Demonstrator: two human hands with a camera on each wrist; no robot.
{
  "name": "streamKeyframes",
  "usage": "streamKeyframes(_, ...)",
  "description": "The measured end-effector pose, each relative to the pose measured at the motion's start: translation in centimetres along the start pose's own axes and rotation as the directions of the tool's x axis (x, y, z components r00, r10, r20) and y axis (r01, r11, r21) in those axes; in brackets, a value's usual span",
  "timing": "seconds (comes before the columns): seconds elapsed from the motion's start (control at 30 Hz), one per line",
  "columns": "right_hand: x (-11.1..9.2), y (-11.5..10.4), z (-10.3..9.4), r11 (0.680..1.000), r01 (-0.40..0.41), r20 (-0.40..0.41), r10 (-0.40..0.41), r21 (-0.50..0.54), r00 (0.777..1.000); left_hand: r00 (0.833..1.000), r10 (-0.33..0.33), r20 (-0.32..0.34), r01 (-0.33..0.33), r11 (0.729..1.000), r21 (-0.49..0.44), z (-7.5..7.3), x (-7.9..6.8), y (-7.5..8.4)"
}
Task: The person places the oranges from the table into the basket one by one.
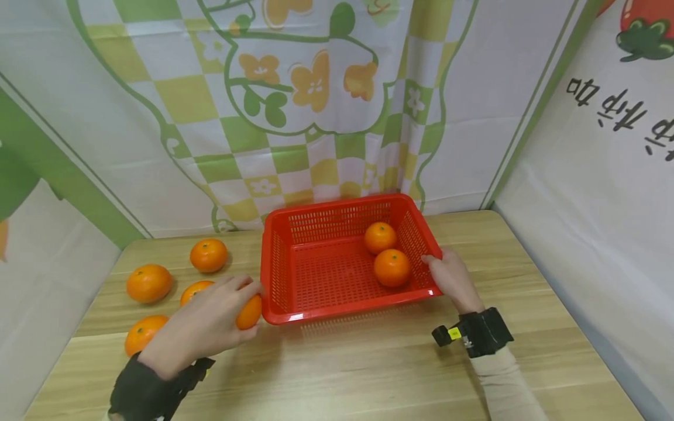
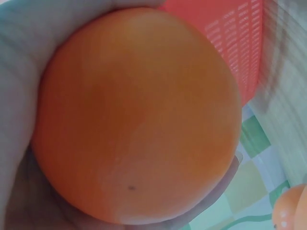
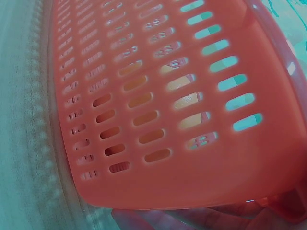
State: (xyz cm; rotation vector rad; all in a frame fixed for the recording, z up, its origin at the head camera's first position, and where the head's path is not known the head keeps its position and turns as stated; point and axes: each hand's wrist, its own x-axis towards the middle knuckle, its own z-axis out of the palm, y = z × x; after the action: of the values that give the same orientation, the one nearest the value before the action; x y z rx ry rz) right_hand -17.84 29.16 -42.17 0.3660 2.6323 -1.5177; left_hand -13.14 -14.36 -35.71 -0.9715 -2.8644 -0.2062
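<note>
Left hand (image 1: 218, 310) curls round held orange (image 1: 249, 313): round, smooth, bright, one small dark spot; sits just left of red basket (image 1: 326, 269). Right hand (image 1: 453, 278) grips basket's right rim; slotted walls, two oranges (image 1: 392, 268) inside. Dark characters (image 1: 613, 108) on right wall (image 1: 584, 187), can't read surely. Yellow label (image 1: 454, 333) at right wrist, too small.
</note>
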Motion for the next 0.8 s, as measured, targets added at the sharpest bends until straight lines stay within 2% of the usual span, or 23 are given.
streamKeyframes(0.8, 0.0, -0.1, -0.1, 1.000, -0.022, 0.005, 0.022, 0.000, 1.000, 0.999, 0.036, -0.006, -0.035, 0.999, 0.012, -0.7, 1.2, 0.3)
